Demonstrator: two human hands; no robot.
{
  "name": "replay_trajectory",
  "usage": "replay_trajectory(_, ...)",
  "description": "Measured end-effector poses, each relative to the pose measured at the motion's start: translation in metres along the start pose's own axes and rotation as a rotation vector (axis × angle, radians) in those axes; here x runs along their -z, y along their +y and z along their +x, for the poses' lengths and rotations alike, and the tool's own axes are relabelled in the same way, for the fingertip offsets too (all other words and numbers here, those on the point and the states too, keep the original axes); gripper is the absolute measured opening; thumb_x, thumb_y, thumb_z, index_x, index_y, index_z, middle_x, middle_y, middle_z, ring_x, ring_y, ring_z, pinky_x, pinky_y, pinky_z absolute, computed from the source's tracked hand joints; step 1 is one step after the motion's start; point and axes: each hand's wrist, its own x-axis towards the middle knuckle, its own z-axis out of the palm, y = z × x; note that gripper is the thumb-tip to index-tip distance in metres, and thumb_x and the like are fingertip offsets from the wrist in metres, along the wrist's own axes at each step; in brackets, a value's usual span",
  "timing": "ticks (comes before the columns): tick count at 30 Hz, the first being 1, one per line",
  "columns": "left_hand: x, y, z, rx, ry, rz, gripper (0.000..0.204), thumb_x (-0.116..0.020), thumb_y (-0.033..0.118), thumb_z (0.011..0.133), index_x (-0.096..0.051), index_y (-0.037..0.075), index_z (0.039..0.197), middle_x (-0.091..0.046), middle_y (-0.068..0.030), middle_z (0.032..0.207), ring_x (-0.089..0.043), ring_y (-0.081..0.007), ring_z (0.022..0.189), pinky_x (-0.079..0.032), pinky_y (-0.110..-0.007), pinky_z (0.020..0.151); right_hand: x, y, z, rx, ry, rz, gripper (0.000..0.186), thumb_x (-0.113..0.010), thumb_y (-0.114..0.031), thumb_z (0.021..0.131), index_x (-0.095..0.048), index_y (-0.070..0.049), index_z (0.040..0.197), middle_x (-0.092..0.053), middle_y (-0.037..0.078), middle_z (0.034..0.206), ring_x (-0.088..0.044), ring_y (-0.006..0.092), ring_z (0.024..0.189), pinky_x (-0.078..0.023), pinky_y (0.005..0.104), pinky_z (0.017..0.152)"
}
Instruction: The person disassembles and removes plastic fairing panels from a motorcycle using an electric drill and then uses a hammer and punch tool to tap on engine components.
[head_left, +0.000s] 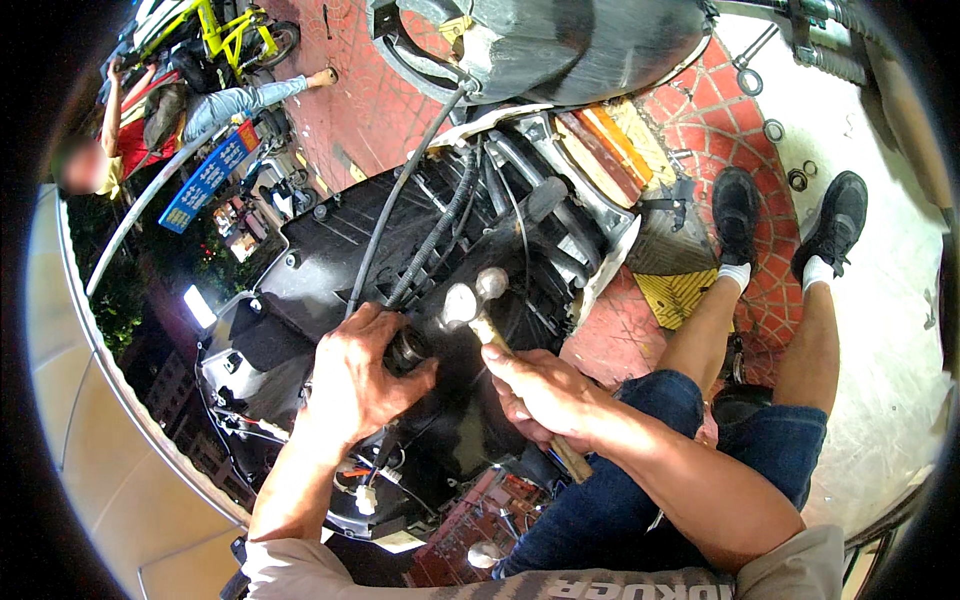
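In the head view, my right hand (540, 393) is closed around the wooden handle of a ball-peen hammer (574, 462). The hammer's shiny metal head points up and away from me, over a dark frame (455, 400). My left hand (360, 372) curls around a dark round metal part (405, 350), thumb on the near side and fingers over the far side. The hammer head is to the right of that part, apart from it. A black corrugated hose (440, 235) and a thin cable run away from the left hand. How the round part is seated is hidden by my fingers.
Black vehicle bodywork (330, 235) surrounds the work, with loose wire connectors (367, 498) near me. Black shoes (737, 215) and denim shorts (640, 430) are at right. Metal rings (797, 179) lie on the floor. Another person (165, 140) is at the far left, near a yellow bicycle (225, 35).
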Motion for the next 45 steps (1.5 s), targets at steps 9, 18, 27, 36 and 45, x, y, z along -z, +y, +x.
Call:
replay_trajectory(9,-0.001,-0.002,0.003,0.0,0.011,-0.005,0.041,-0.083,0.018,0.065,-0.069,-0.003,0.097,-0.065,-0.0194,0.09,-0.067,-0.0384,0.082,-0.055,-0.043,0.074,0.002,0.003,0.006,-0.01,0.009,-0.011,0.055,-0.05,-0.058,0.104,-0.047,-0.013,0.072,-0.044,-0.002,0.054,-0.039,0.0106,0.039,-0.03,0.0302,0.037)
replay_trajectory(18,-0.004,0.0,0.001,0.024,0.052,-0.024,0.046,-0.084,0.027,0.064,-0.072,-0.002,0.098,-0.066,-0.0194,0.091,-0.067,-0.0391,0.083,-0.056,-0.044,0.076,0.007,-0.004,0.004,0.013,0.11,-0.005,0.057,-0.051,-0.064,0.101,-0.047,-0.015,0.073,-0.045,-0.004,0.054,-0.041,0.0091,0.038,-0.033,0.0285,0.035)
replay_trajectory(27,-0.006,0.001,-0.01,0.079,0.101,-0.019,0.031,-0.08,0.012,0.058,-0.068,0.001,0.084,-0.062,-0.0177,0.081,-0.064,-0.0377,0.08,-0.053,-0.045,0.073,0.006,-0.001,0.016,0.069,0.191,-0.02,0.066,-0.045,-0.078,0.095,-0.047,-0.016,0.072,-0.044,-0.004,0.051,-0.046,0.0086,0.04,-0.037,0.0296,0.035)
replay_trajectory(36,-0.002,0.006,-0.002,0.106,0.125,-0.056,0.035,-0.081,0.018,0.057,-0.07,0.001,0.085,-0.064,-0.0194,0.087,-0.064,-0.0404,0.082,-0.053,-0.047,0.074,0.022,0.033,0.033,0.033,0.103,-0.361,0.064,-0.048,-0.074,0.096,-0.053,-0.012,0.083,-0.049,0.0,0.062,-0.041,0.01,0.047,-0.033,0.0284,0.041)
replay_trajectory(45,-0.006,-0.007,-0.008,0.08,0.082,0.012,0.044,-0.082,0.024,0.057,-0.07,-0.001,0.09,-0.066,-0.0225,0.095,-0.065,-0.0407,0.092,-0.055,-0.046,0.082,0.106,-0.041,-0.021,0.406,0.852,0.32,0.02,-0.059,-0.029,0.101,-0.053,-0.011,0.11,-0.056,0.004,0.078,-0.052,0.0169,0.054,-0.047,0.0336,0.044)
